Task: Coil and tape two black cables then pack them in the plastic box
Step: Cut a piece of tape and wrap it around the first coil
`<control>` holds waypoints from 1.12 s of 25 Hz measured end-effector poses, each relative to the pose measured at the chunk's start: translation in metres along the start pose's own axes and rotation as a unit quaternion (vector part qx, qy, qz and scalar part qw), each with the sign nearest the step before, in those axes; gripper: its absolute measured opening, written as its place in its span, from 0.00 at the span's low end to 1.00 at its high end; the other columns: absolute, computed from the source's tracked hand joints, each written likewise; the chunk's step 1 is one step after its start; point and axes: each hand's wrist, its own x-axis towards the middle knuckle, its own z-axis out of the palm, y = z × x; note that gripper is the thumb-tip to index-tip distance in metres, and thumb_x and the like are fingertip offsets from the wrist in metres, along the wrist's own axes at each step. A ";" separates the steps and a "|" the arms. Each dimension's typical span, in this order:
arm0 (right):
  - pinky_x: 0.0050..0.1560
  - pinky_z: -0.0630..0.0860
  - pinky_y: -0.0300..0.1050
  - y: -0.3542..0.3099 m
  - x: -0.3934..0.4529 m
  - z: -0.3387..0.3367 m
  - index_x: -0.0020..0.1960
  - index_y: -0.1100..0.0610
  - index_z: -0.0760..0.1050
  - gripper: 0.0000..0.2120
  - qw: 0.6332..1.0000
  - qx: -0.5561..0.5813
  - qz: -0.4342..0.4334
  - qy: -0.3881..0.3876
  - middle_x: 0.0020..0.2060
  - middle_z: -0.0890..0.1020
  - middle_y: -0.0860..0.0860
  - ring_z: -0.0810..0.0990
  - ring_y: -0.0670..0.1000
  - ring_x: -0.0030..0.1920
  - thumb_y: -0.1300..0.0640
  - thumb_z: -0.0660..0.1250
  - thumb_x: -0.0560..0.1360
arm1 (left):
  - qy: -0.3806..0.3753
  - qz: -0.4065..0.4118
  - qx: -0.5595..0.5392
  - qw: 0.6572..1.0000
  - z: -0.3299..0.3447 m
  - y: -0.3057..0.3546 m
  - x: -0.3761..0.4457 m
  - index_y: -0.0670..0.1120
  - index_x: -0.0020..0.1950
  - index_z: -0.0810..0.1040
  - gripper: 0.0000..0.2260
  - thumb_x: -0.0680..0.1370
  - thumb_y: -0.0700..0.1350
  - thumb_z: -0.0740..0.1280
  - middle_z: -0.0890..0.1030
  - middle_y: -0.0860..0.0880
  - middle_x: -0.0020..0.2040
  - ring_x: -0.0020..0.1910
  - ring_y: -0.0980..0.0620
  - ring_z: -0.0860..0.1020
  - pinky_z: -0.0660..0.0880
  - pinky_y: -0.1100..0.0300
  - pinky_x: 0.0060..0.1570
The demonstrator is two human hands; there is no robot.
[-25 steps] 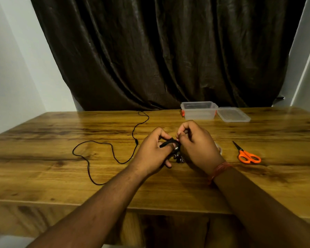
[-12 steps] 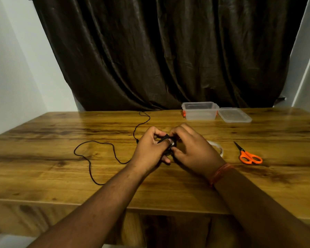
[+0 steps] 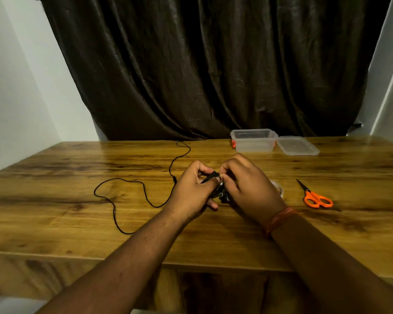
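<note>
Both hands meet over the middle of the wooden surface (image 3: 55, 200): the left hand (image 3: 192, 191) grips a small coiled black cable (image 3: 216, 185) while the right hand (image 3: 247, 189) pinches it. A second black cable (image 3: 132, 193) lies loose to the left, and the open plastic box (image 3: 254, 141) stands at the far edge, well apart.

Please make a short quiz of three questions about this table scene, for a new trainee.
1. True or false: the plastic box has its lid on.
2. Which lies nearest the right hand? A) orange scissors B) lid C) tape roll
3. What do both hands grip?

Key:
1. False; the lid lies beside the box.
2. C.
3. The coiled black cable, with the left hand too.
</note>
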 end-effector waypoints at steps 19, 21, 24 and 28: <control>0.40 0.70 0.26 -0.005 0.002 -0.002 0.45 0.54 0.75 0.03 0.971 0.164 0.173 -0.010 0.45 0.78 0.46 0.76 0.38 0.44 0.61 0.66 0.76 | -0.020 0.037 0.067 0.997 0.000 0.003 -0.006 0.47 0.49 0.72 0.07 0.78 0.42 0.70 0.83 0.44 0.48 0.27 0.48 0.78 0.75 0.57 0.25; 0.41 0.74 0.32 -0.005 0.002 -0.002 0.44 0.53 0.75 0.05 0.958 0.211 0.193 -0.010 0.45 0.80 0.47 0.79 0.43 0.44 0.62 0.66 0.75 | -0.024 0.041 0.064 0.997 0.000 0.006 -0.007 0.44 0.51 0.72 0.07 0.78 0.41 0.70 0.82 0.44 0.49 0.27 0.48 0.77 0.74 0.58 0.23; 0.37 0.73 0.42 -0.006 0.001 -0.004 0.46 0.54 0.74 0.03 0.957 0.211 0.197 -0.034 0.38 0.80 0.50 0.75 0.45 0.34 0.61 0.65 0.76 | -0.023 0.048 0.066 0.996 -0.001 0.007 -0.007 0.43 0.51 0.73 0.07 0.78 0.40 0.70 0.82 0.44 0.48 0.29 0.47 0.77 0.76 0.54 0.27; 0.34 0.69 0.31 -0.008 0.000 -0.006 0.48 0.57 0.73 0.01 0.959 0.214 0.177 -0.049 0.37 0.76 0.45 0.73 0.37 0.33 0.61 0.63 0.78 | -0.011 0.097 0.141 0.985 -0.002 0.006 -0.009 0.49 0.51 0.73 0.06 0.79 0.41 0.68 0.80 0.48 0.51 0.29 0.50 0.80 0.77 0.54 0.27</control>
